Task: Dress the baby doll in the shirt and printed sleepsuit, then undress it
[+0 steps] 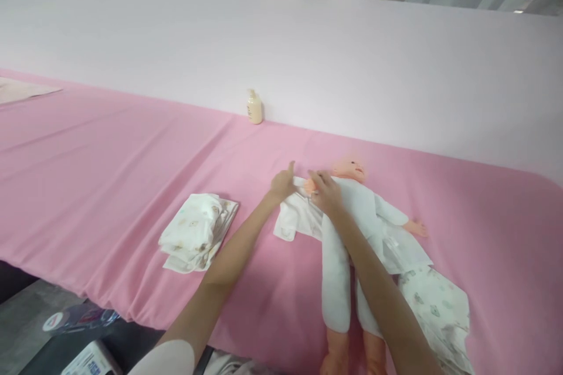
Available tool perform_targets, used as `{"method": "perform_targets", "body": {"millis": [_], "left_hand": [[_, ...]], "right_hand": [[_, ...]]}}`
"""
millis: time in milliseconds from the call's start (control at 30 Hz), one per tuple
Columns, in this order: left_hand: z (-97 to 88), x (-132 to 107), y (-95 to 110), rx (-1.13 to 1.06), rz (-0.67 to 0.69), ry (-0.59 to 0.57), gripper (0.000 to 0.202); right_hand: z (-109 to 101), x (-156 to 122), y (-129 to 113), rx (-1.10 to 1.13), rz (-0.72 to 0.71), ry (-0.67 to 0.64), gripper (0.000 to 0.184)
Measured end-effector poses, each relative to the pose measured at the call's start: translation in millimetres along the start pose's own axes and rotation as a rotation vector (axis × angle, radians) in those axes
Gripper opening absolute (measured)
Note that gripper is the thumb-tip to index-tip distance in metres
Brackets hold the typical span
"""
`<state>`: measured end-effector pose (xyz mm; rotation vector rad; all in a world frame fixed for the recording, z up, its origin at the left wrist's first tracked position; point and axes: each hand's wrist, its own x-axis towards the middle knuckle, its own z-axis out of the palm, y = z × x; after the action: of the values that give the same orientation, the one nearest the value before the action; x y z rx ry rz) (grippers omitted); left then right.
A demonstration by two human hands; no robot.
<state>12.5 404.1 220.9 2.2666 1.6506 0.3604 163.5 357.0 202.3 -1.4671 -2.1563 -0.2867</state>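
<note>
A baby doll lies on its back on a pink sheet, in a white garment. My left hand is closed on the end of a white sleeve, thumb sticking up. My right hand is wrapped around the doll's arm near its small hand, beside the sleeve. The loose white cloth of the garment's open side spreads below both hands. The doll's other arm stretches to the right, its hand out of the sleeve. My right forearm partly covers the doll's body and legs.
A folded stack of printed white cloths lies to the left on the pink sheet. Another printed cloth lies at the doll's right. A pump bottle stands by the white wall. Below the table edge are a clear bottle and a white pack.
</note>
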Motion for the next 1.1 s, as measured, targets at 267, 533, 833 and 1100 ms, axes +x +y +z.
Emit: {"method": "perform_targets", "body": {"millis": [267,533,833,1100], "left_hand": [[-48.0,-17.8,-1.9,0.012,0.098,0.112,0.085],[-50.4,-30.3,18.7,0.058,0.086,0.212,0.084],[-39.3,-50.3,50.6,0.262,0.138,0.214,0.064],[-18.0,-54.5,68.5,0.335,0.208,0.163,0.053]], "right_hand": [[3.9,8.1,-16.2,-0.263,0.025,-0.179,0.039],[3.2,-5.5,-24.1,-0.319,0.046,-0.165,0.038],[11.3,-13.8,-28.8,-0.371,0.147,-0.143,0.038],[22.4,-17.2,-39.4,-0.372,0.122,-0.205,0.051]]}}
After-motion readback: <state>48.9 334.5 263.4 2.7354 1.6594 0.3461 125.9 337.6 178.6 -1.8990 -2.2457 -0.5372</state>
